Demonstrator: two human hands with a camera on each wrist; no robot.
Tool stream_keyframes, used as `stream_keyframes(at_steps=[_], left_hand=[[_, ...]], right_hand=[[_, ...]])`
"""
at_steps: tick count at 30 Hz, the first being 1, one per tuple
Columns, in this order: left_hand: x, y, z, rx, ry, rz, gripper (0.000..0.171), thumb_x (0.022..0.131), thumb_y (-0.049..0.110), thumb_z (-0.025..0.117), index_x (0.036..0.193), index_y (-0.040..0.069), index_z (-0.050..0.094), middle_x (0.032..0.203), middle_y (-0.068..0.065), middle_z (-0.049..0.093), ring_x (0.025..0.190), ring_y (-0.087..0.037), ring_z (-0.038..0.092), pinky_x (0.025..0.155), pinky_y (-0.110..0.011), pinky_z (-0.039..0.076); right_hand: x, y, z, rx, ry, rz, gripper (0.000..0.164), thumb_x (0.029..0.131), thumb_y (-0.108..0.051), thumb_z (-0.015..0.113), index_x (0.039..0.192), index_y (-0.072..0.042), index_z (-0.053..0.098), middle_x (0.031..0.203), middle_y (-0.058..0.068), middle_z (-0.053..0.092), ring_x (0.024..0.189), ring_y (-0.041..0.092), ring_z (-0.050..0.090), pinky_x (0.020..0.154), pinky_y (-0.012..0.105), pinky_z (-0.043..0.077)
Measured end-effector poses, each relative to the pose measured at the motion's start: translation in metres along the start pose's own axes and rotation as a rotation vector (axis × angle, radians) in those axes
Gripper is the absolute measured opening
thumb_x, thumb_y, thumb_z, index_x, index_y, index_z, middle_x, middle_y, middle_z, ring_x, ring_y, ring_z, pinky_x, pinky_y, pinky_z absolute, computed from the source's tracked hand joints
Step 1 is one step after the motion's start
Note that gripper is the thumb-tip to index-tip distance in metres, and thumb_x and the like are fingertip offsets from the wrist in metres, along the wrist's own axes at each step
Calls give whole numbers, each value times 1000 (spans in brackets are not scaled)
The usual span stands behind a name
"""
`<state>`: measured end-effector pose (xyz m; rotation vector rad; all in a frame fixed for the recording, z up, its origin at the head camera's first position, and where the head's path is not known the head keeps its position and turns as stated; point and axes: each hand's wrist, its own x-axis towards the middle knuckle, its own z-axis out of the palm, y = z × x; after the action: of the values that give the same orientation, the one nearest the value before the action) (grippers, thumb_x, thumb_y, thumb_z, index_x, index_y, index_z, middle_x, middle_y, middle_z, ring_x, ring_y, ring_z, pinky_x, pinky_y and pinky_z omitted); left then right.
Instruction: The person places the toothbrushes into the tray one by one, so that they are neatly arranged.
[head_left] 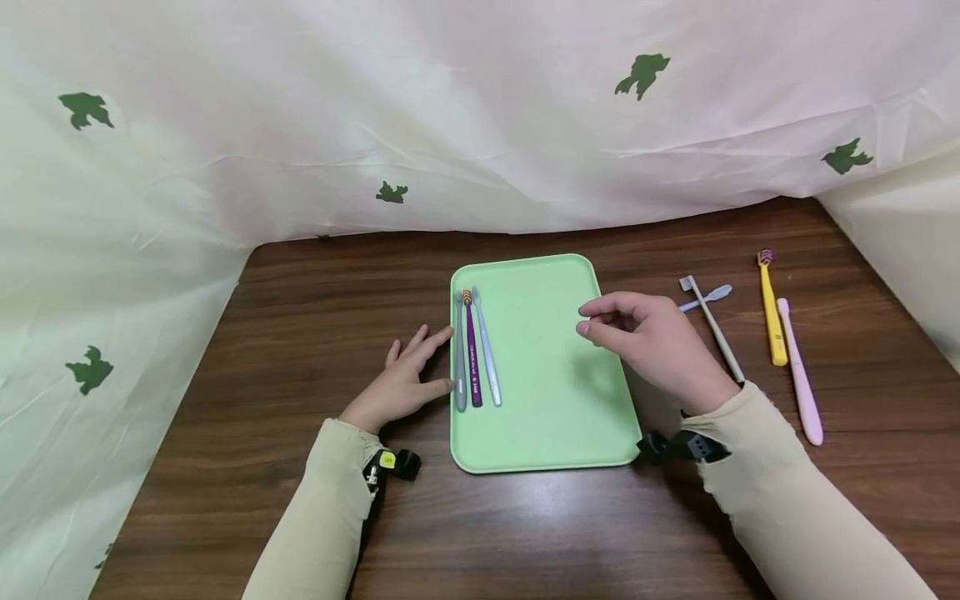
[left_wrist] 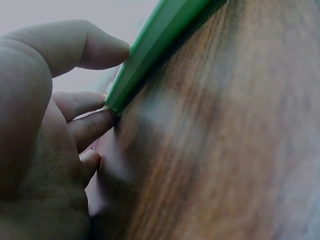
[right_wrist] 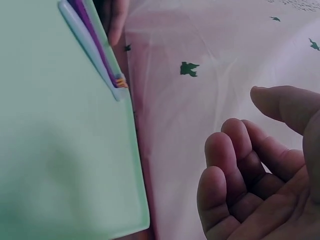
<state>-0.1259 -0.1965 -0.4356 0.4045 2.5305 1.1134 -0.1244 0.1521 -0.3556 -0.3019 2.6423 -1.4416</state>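
A pale green tray [head_left: 540,442] lies on the dark wooden table. Along its left side lie a grey toothbrush [head_left: 461,358], a purple toothbrush [head_left: 473,354] with an orange-striped head, and a light blue toothbrush [head_left: 488,358]. My left hand [head_left: 401,385] rests at the tray's left edge; in the left wrist view its thumb and fingertips touch the green rim [left_wrist: 145,55]. Over the tray's right side hovers my right hand [head_left: 648,342], its fingers loosely bent and apart from the thumb. Nothing is between them in the right wrist view.
Right of the tray, a grey-white toothbrush [head_left: 716,329] crosses a blue toothbrush [head_left: 716,293], partly hidden by my right hand. Farther right lie a yellow toothbrush [head_left: 772,317] and a pink toothbrush [head_left: 802,379]. A white cloth [head_left: 487,125] with green bird shapes hangs behind the table [head_left: 322,308].
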Motion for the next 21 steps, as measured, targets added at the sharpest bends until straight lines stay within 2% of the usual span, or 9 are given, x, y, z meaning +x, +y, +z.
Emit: stream_keyframes(at_steps=[7, 13, 21], left_hand=[[0, 0, 1, 4, 6, -2, 75, 95, 27, 68, 160, 21, 30, 164, -1, 27, 155, -20, 2, 120, -49, -13], [-3, 0, -1, 18, 10, 2, 77, 94, 28, 69, 160, 23, 30, 164, -3, 28, 155, -21, 3, 120, -52, -13], [-1, -2, 0, 11, 17, 14, 77, 93, 28, 70, 159, 21, 31, 164, -4, 28, 155, -24, 3, 120, -53, -12]], right_hand=[[-2, 5, -8, -28, 37, -2, 31, 95, -37, 71, 115, -14, 73, 100, 2, 72, 84, 18, 63, 70, 23, 52], [-1, 9, -12, -72, 63, -9, 28, 95, -36, 71, 112, -14, 73, 95, 1, 72, 81, 19, 61, 66, 24, 51], [-1, 10, -28, -87, 43, 26, 32, 94, -40, 70, 114, -15, 73, 103, 1, 73, 88, 18, 63, 72, 25, 52]])
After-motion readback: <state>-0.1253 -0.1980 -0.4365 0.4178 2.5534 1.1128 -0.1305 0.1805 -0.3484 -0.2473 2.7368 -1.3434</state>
